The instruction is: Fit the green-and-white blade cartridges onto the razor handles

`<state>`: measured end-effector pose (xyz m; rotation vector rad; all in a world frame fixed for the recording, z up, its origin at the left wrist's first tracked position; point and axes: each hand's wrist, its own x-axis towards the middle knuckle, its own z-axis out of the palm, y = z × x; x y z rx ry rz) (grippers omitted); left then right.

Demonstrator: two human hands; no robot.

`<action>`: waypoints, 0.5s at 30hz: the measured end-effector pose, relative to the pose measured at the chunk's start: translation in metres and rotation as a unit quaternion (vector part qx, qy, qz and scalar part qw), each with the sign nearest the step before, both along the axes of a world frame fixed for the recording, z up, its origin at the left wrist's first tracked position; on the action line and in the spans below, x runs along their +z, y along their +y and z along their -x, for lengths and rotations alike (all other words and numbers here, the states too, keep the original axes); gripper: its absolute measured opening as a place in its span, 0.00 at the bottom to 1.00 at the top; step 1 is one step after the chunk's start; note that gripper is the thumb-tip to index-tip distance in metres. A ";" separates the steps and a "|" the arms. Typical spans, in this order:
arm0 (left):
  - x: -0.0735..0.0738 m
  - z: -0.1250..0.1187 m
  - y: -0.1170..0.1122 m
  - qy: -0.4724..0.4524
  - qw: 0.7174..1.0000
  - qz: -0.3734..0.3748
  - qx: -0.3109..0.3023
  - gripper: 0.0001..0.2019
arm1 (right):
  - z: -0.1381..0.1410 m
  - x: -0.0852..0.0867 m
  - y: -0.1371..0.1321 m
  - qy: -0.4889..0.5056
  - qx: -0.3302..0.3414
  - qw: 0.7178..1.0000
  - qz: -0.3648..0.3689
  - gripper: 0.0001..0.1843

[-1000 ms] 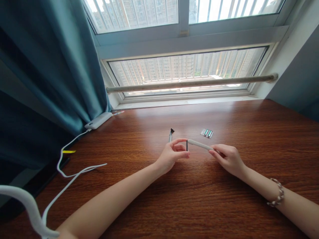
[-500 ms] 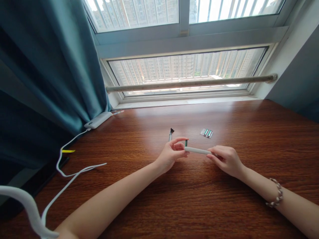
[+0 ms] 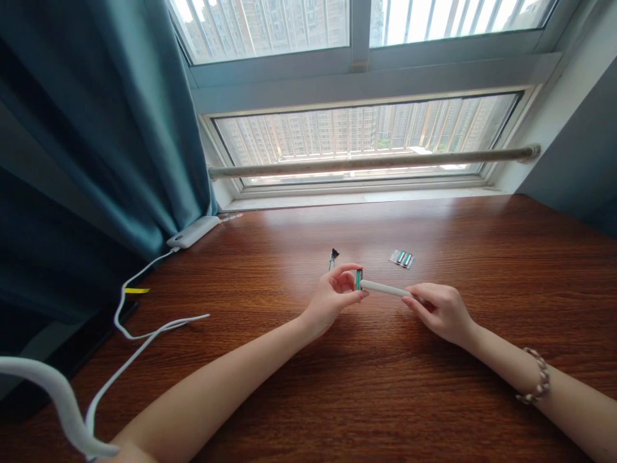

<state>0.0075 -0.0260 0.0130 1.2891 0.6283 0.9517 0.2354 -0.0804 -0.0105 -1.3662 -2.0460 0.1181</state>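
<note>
My left hand (image 3: 333, 290) pinches a small razor blade cartridge (image 3: 359, 280), black with a green stripe, upright between thumb and index finger. The slim white stick (image 3: 385, 289), like a pen or a screwdriver handle, is gripped at its right end by the fingers of my right hand (image 3: 441, 310). Its left end meets or lies just beside the cartridge; whether they touch I cannot tell. Behind my left hand lies a razor (image 3: 333, 257) with a black head, its lower part hidden. Two more cartridges in a clear pack (image 3: 402, 258) lie on the wooden desk (image 3: 308, 399).
At the back left, a white power bank or similar device (image 3: 195, 231) rests near the blue curtain (image 3: 110, 128). A white cable (image 3: 139, 336) loops over the desk, beside a yellow strip (image 3: 137, 290). A white curved tube (image 3: 58, 405) crosses the lower left corner.
The cartridge has turned in my left hand so its green-striped side shows more. The white stick's left end has shifted slightly up and right relative to the cartridge.
</note>
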 end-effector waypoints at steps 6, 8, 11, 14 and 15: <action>-0.002 0.001 0.002 -0.001 1.000 -0.014 0.005 0.20 | 0.000 0.000 0.000 0.004 -0.009 1.000 0.001 0.13; -0.003 0.001 0.002 0.007 1.000 -0.015 0.003 0.21 | 0.000 0.000 0.000 0.004 -0.007 1.000 -0.002 0.13; -0.002 0.001 0.001 0.014 1.000 -0.019 0.005 0.21 | 0.001 0.000 0.000 0.001 -0.012 1.000 -0.005 0.13; -0.001 0.000 0.000 0.008 1.000 -0.021 0.012 0.21 | 0.000 -0.001 0.000 -0.001 -0.011 1.000 0.000 0.14; 0.000 0.001 0.000 0.005 1.000 -0.022 0.014 0.21 | 0.000 -0.001 0.000 -0.001 -0.009 1.000 0.002 0.13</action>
